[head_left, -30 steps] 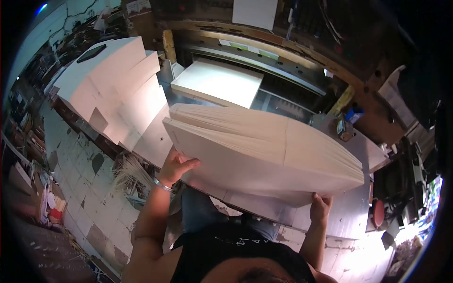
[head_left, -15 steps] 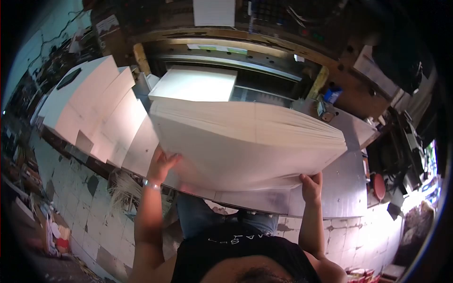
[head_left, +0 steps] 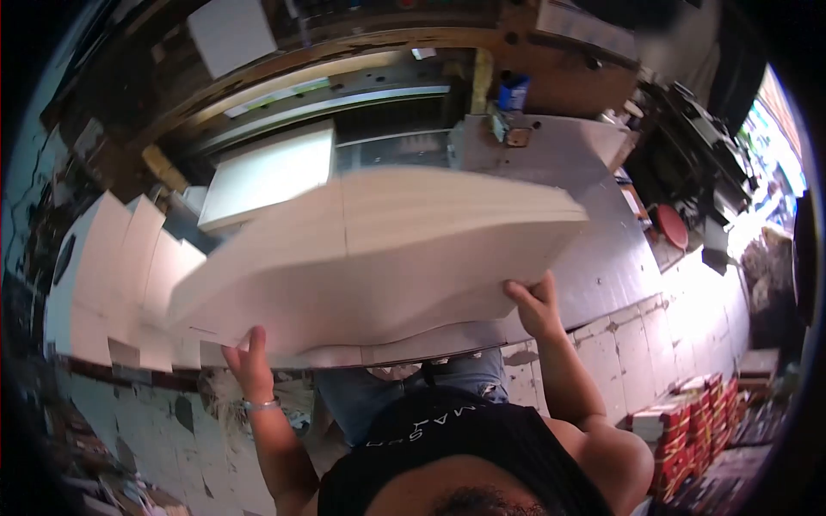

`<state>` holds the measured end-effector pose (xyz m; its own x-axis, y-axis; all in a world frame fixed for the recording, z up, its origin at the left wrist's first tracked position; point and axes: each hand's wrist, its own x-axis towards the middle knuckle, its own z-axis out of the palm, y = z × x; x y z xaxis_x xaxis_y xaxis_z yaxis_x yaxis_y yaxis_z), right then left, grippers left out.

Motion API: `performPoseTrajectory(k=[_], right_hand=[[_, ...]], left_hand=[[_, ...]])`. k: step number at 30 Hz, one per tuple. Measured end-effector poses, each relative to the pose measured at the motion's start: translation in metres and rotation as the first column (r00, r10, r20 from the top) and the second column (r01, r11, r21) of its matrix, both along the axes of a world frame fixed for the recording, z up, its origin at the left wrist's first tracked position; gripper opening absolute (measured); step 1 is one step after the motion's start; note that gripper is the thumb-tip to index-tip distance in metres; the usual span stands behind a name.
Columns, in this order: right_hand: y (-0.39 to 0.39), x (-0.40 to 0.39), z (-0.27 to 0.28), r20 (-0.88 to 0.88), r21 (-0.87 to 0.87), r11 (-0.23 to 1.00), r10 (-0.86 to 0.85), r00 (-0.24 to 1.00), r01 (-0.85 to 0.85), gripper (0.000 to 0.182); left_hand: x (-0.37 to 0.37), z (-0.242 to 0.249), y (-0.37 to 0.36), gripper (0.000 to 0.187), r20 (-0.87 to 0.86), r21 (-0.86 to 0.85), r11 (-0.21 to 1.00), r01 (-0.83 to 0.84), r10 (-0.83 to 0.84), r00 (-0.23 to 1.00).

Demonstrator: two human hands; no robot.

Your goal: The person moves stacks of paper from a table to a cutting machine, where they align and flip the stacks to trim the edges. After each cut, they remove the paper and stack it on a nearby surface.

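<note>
A thick stack of large white sheets (head_left: 379, 258) stands bent and slightly blurred above the front of the metal table. My left hand (head_left: 251, 359) grips its lower left corner, thumb up on the near face and fingers mostly hidden. At the lower right edge, my right hand (head_left: 535, 303) pinches the stack between thumb and fingers. Behind it, a flat white paper block (head_left: 268, 175) lies under the machine's crossbar.
Tall white paper stacks (head_left: 90, 288) stand at the left. The metal table (head_left: 607, 258) extends to the right, with a small metal block (head_left: 516, 136) and a blue item (head_left: 514, 93) at its back. A red round object (head_left: 672, 225) is beyond its right edge.
The view has turned to the right. My left hand has closed on the stack's left corner, where its fingers were spread before. The stack's left end has come lower and nearer.
</note>
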<state>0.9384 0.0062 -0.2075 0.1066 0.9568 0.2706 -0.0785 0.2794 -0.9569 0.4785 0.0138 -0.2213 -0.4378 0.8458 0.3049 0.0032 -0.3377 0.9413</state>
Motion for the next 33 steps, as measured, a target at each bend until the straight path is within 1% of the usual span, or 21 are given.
performPoseTrajectory(k=[2, 3, 6, 7, 9, 10, 12, 14, 16, 17, 19, 20, 22, 24, 25, 26, 27, 28, 31, 32, 33], right_hand=[[0.003, -0.003, -0.009, -0.078, -0.009, 0.999, 0.047, 0.996, -0.048, 0.041], [0.007, 0.0, -0.01, -0.048, -0.016, 0.996, 0.092, 0.995, -0.093, 0.055], [0.02, 0.006, -0.004, -0.05, 0.009, 0.993, 0.115, 0.992, -0.115, 0.057], [0.02, 0.004, -0.005, -0.065, -0.013, 0.991, 0.132, 0.989, -0.133, 0.059], [0.026, 0.003, -0.005, -0.084, -0.041, 0.987, 0.152, 0.985, -0.155, 0.062], [0.029, 0.003, -0.001, -0.073, -0.018, 0.983, 0.18, 0.981, -0.181, 0.064], [0.029, 0.004, 0.006, -0.046, 0.022, 0.98, 0.198, 0.979, -0.198, 0.068], [0.028, 0.004, 0.005, -0.101, 0.026, 0.98, 0.197, 0.975, -0.195, 0.07], [0.03, -0.001, -0.003, -0.08, 0.075, 0.981, 0.183, 0.98, -0.178, 0.068], [0.034, -0.002, -0.006, -0.072, 0.1, 0.977, 0.195, 0.978, -0.188, 0.068], [0.039, 0.002, -0.007, 0.002, 0.09, 0.978, 0.191, 0.982, -0.19, 0.066], [0.037, 0.002, -0.009, 0.038, 0.078, 0.977, 0.197, 0.98, -0.2, 0.065], [0.036, -0.002, -0.01, -0.011, 0.075, 0.98, 0.186, 0.983, -0.185, 0.065], [0.037, 0.0, -0.004, -0.032, 0.096, 0.982, 0.168, 0.985, -0.164, 0.066], [0.032, 0.0, 0.002, -0.036, 0.107, 0.982, 0.16, 0.986, -0.156, 0.067], [0.029, -0.001, 0.004, -0.042, 0.112, 0.982, 0.158, 0.987, -0.152, 0.068], [0.027, 0.0, 0.002, -0.028, 0.101, 0.985, 0.143, 0.989, -0.14, 0.07], [0.026, 0.002, -0.002, -0.014, 0.093, 0.987, 0.13, 0.991, -0.128, 0.071], [0.028, 0.005, 0.002, -0.005, 0.105, 0.987, 0.122, 0.993, -0.12, 0.075], [0.026, 0.004, 0.004, -0.012, 0.11, 0.986, 0.124, 0.992, -0.122, 0.077], [0.025, 0.005, 0.007, 0.02, 0.107, 0.987, 0.117, 0.993, -0.119, 0.078]], left_hand=[[-0.012, -0.026, 0.007, 0.051, 0.14, -0.087, 0.994, 0.064, -0.051, 0.989], [-0.014, -0.026, 0.009, 0.055, 0.144, -0.088, 0.992, 0.094, -0.081, 0.986], [-0.028, -0.015, 0.023, 0.06, 0.194, 0.016, 0.926, 0.378, -0.374, 0.907], [-0.031, -0.02, 0.029, 0.062, 0.197, 0.015, 0.931, 0.366, -0.361, 0.911], [-0.055, -0.048, 0.037, 0.062, 0.232, -0.028, 0.94, 0.339, -0.324, 0.917], [-0.067, -0.061, 0.043, 0.063, 0.253, -0.046, 0.94, 0.339, -0.317, 0.914], [-0.083, -0.063, 0.049, 0.064, 0.258, -0.057, 0.909, 0.412, -0.385, 0.886], [-0.09, -0.077, 0.06, 0.062, 0.065, 0.036, 0.875, 0.484, -0.485, 0.872], [-0.072, -0.058, 0.063, 0.068, -0.014, 0.071, 0.844, 0.532, -0.532, 0.847], [-0.059, -0.047, 0.064, 0.069, 0.01, 0.051, 0.867, 0.495, -0.496, 0.868], [-0.039, -0.032, 0.053, 0.073, 0.057, 0.0, 0.92, 0.392, -0.391, 0.918], [-0.031, -0.026, 0.048, 0.073, 0.043, -0.019, 0.93, 0.367, -0.366, 0.93], [-0.016, -0.012, 0.049, 0.073, 0.01, -0.041, 0.948, 0.316, -0.316, 0.949], [-0.021, -0.01, 0.055, 0.072, 0.043, -0.001, 0.928, 0.372, -0.372, 0.927], [-0.029, -0.016, 0.054, 0.072, 0.063, 0.012, 0.918, 0.397, -0.397, 0.916], [-0.054, -0.042, 0.059, 0.055, -0.149, -0.041, 0.948, 0.316, -0.318, 0.936], [-0.091, -0.08, 0.071, 0.041, -0.36, -0.073, 0.973, 0.221, -0.232, 0.904], [-0.11, -0.1, 0.078, 0.031, -0.556, -0.081, 0.989, 0.12, -0.145, 0.818], [-0.089, -0.087, 0.065, 0.028, -0.677, 0.045, 0.986, 0.159, -0.087, 0.731], [-0.085, -0.083, 0.065, 0.027, -0.672, 0.048, 0.982, 0.183, -0.103, 0.734], [-0.083, -0.079, 0.065, 0.026, -0.667, 0.05, 0.977, 0.206, -0.121, 0.736]])
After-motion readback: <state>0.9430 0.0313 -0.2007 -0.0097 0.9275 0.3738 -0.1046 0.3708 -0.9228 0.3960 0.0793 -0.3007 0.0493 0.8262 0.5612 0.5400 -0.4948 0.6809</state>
